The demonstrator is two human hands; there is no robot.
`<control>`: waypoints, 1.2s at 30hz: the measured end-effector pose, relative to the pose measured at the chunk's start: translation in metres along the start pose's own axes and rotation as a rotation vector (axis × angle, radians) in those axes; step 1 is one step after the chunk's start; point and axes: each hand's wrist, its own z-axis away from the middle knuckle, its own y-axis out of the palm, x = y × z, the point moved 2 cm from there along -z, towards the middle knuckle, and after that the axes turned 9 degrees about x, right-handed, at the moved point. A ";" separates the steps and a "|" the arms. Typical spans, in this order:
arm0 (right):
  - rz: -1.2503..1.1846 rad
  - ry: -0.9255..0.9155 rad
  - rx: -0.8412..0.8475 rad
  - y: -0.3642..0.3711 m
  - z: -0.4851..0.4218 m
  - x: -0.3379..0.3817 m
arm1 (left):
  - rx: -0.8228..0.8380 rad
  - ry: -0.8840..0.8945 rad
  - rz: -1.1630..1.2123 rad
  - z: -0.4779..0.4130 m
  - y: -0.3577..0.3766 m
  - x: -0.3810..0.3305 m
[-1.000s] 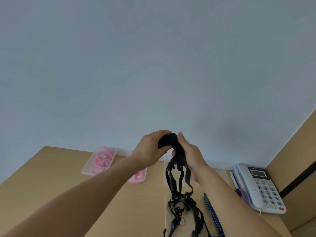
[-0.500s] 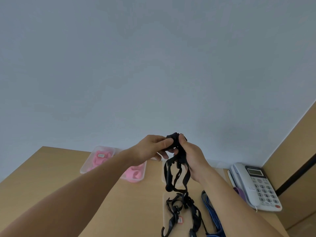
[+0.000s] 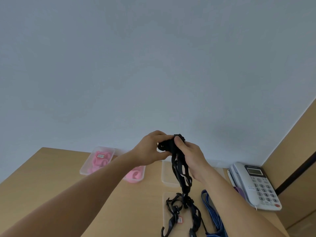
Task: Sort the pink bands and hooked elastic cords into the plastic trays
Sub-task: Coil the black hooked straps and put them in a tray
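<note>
Above the wooden table, my left hand (image 3: 151,150) and my right hand (image 3: 189,157) together hold a bundle of black hooked elastic cord (image 3: 179,170). Its top is bunched between my fingers and its loops hang down. More black hooked cords (image 3: 181,212) lie in a clear tray (image 3: 165,211) below. Pink bands (image 3: 100,160) fill a clear tray (image 3: 85,168) at the back left, and a second tray holds more pink bands (image 3: 135,174). An empty-looking clear tray (image 3: 166,175) sits behind the hanging cord.
A white desk telephone (image 3: 254,185) stands at the right by a wooden side panel (image 3: 294,151). A blue striped strap (image 3: 212,212) lies on the table (image 3: 51,177) under my right forearm. A pale wall is behind.
Both hands have stayed raised together, working the top of the black cord bundle. The hanging loops have drawn up and bunched tighter over the tray of cords.
</note>
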 end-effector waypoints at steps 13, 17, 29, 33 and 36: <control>-0.004 -0.035 0.308 0.004 0.006 -0.002 | 0.187 -0.193 0.785 0.008 -0.008 0.000; -0.275 0.096 0.329 -0.001 0.010 -0.013 | 0.087 -0.167 1.002 0.007 -0.008 0.005; 0.092 0.092 0.204 -0.006 0.013 -0.013 | -0.236 -0.231 0.913 -0.008 -0.015 0.008; -0.068 0.043 0.294 -0.006 0.010 -0.004 | -0.090 -0.144 1.016 -0.012 -0.008 -0.007; -0.182 -0.073 0.192 -0.013 0.003 0.002 | 0.068 -0.086 1.054 -0.013 -0.004 -0.019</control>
